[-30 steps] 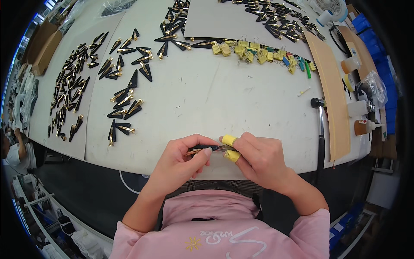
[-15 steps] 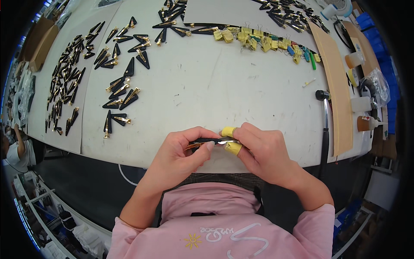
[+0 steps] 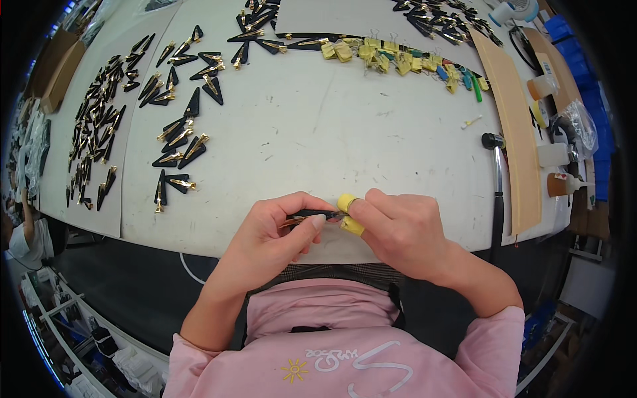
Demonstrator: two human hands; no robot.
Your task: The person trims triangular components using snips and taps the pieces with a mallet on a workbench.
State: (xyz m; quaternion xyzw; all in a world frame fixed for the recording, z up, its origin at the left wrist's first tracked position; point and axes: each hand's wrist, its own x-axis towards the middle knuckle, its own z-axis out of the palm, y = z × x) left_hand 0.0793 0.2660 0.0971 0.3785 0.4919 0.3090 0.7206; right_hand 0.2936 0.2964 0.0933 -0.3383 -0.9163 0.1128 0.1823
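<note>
Both hands meet over the near edge of the white table [image 3: 345,126]. My left hand [image 3: 275,232] pinches a small black pointed piece with a gold metal clip [image 3: 310,215]. My right hand [image 3: 398,229] grips the same piece from the right; its thumb and forefinger wear yellow finger guards [image 3: 350,212]. The piece is mostly hidden between the fingers.
Several black pointed pieces with gold clips [image 3: 176,142] lie in rows at left and far left [image 3: 93,132]. Yellow binder clips [image 3: 391,60] line the back. A hammer [image 3: 496,179], a long tan strip [image 3: 514,132] and small bottles [image 3: 564,184] stand at right.
The view has shifted slightly, so the hands sit a little higher and nearer the table edge. Both hands keep hold of the same piece.
</note>
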